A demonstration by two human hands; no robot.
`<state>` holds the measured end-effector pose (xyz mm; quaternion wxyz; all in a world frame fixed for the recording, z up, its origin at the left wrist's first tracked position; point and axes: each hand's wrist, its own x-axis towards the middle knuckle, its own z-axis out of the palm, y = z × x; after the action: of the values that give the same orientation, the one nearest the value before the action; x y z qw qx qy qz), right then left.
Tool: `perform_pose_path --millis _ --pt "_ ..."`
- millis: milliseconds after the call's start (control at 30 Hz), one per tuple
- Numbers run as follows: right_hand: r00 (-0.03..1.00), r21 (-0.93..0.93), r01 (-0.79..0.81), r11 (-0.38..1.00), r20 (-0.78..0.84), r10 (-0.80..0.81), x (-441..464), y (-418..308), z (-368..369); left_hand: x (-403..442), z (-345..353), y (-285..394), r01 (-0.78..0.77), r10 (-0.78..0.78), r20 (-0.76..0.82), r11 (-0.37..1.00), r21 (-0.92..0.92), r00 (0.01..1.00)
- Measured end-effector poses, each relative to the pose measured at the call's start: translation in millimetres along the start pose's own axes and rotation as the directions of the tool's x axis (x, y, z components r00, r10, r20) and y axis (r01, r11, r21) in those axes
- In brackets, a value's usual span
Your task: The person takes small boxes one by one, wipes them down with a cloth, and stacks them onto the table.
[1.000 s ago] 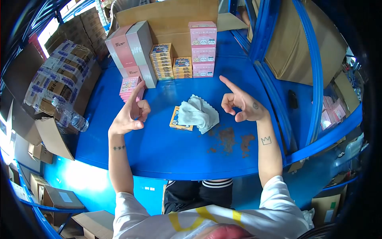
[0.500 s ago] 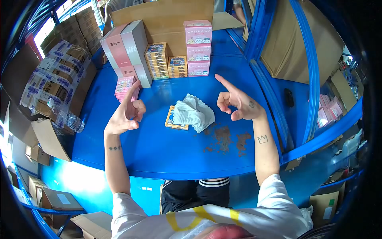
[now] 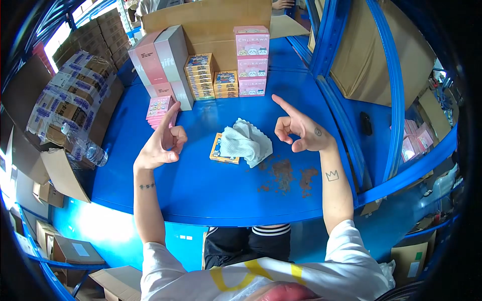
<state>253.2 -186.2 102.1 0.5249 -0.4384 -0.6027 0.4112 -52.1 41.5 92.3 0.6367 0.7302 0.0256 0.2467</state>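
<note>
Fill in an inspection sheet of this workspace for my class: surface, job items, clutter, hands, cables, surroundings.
Surface: blue tabletop, with brown marks at near right.
Job items: crumpled pale cloth partly covering a yellow box.
Clutter: stacked pink boxes, orange-yellow stacks and tall gift boxes towards the back; clear bottle by a taped carton, left.
Hands: left hand and right hand both empty, index fingers extended.
Cables: nothing seen.
Surroundings: blue rack post and large carton, right; another person's hand at the back.
</note>
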Motion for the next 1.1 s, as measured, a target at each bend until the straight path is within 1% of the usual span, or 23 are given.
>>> perform_pose_path --millis 100,133,167,200,267,300,333,367,433,467,600,633,767,800,833,867,900,933,967,1100 --pt "0.998 -0.056 -0.068 0.996 0.007 0.069 0.5 1.9 1.4 0.6 5.1 -1.0 0.045 -0.044 -0.025 0.998 0.040 0.999" --pt "0.998 -0.055 -0.068 0.996 0.007 0.069 2.2 6.1 3.2 1.3 8.9 -2.3 0.089 -0.083 -0.058 0.988 0.123 0.995" --pt "0.998 -0.204 -0.062 0.977 -0.027 0.057 5.8 15.1 6.5 2.6 14.2 -4.6 0.135 -0.118 -0.093 0.970 0.203 0.989" --pt "0.997 -0.349 -0.059 0.935 -0.058 0.041 10.5 26.8 10.5 4.9 19.5 -9.2 0.135 -0.118 -0.094 0.970 0.203 0.989" --pt "0.994 -0.609 -0.062 0.790 -0.109 -0.006 18.3 49.8 18.7 10.0 32.2 -19.1 0.212 -0.189 -0.097 0.840 0.500 0.977" --pt "0.994 -0.609 -0.061 0.791 -0.107 -0.006 19.8 59.7 22.1 11.8 41.7 -20.0 0.233 -0.217 -0.100 0.776 0.586 0.971" --pt "0.993 -0.661 -0.048 0.749 -0.113 -0.035 20.5 70.3 25.7 13.0 51.0 -21.0 0.251 -0.244 -0.106 0.703 0.666 0.964" --pt "0.991 -0.711 -0.038 0.703 -0.117 -0.065 20.9 79.2 30.0 13.9 57.6 -27.5 0.253 -0.244 -0.108 0.702 0.666 0.964" --pt "0.985 -0.800 -0.021 0.599 -0.118 -0.123 21.9 92.1 37.8 14.0 66.0 -45.0 0.185 -0.224 -0.058 0.604 0.775 0.973" --pt "0.986 -0.801 -0.019 0.598 -0.116 -0.123 23.2 93.8 42.0 12.5 68.8 -46.5 0.186 -0.223 -0.060 0.605 0.774 0.973" --pt "0.995 -0.841 -0.010 0.541 -0.064 -0.081 25.4 94.9 51.0 13.7 82.1 -54.3 0.141 -0.113 -0.104 0.397 0.907 0.988" --pt "0.995 -0.847 -0.017 0.531 -0.067 -0.075 25.2 92.6 49.9 16.1 84.7 -55.4 0.135 -0.107 -0.099 0.408 0.903 0.989" --pt "0.987 -0.707 -0.162 0.689 -0.106 0.123 28.5 82.9 50.5 18.0 84.2 -53.1 0.238 -0.208 -0.148 0.523 0.819 0.967" --pt "0.994 -0.705 -0.102 0.702 -0.097 0.047 27.9 85.8 51.8 18.5 85.4 -55.4 0.235 -0.205 -0.146 0.531 0.814 0.968" --pt "0.996 -0.702 -0.042 0.711 -0.088 -0.028 26.5 91.2 54.1 18.0 87.1 -58.6 0.196 -0.129 -0.148 0.576 0.794 0.981" --pt "0.996 -0.708 -0.046 0.705 -0.088 -0.024 27.6 96.1 57.2 17.2 89.0 -61.9 0.153 -0.053 -0.154 0.615 0.773 0.987" --pt "0.979 -0.754 0.083 0.652 -0.062 -0.196 29.7 101.5 61.7 16.0 90.9 -64.9 0.109 0.022 -0.162 0.650 0.752 0.987" --pt "0.932 -0.792 0.202 0.576 -0.024 -0.360 31.5 107.1 66.5 15.0 92.9 -67.2 0.062 0.096 -0.172 0.679 0.731 0.980" --pt "0.934 -0.795 0.199 0.573 -0.024 -0.357 32.7 113.1 71.6 14.8 95.6 -67.7 0.060 0.097 -0.172 0.683 0.728 0.980" --pt "0.858 -0.754 0.048 0.655 -0.305 -0.414 35.3 134.1 91.9 14.7 113.7 -59.2 0.034 0.175 -0.289 0.803 0.595 0.941"
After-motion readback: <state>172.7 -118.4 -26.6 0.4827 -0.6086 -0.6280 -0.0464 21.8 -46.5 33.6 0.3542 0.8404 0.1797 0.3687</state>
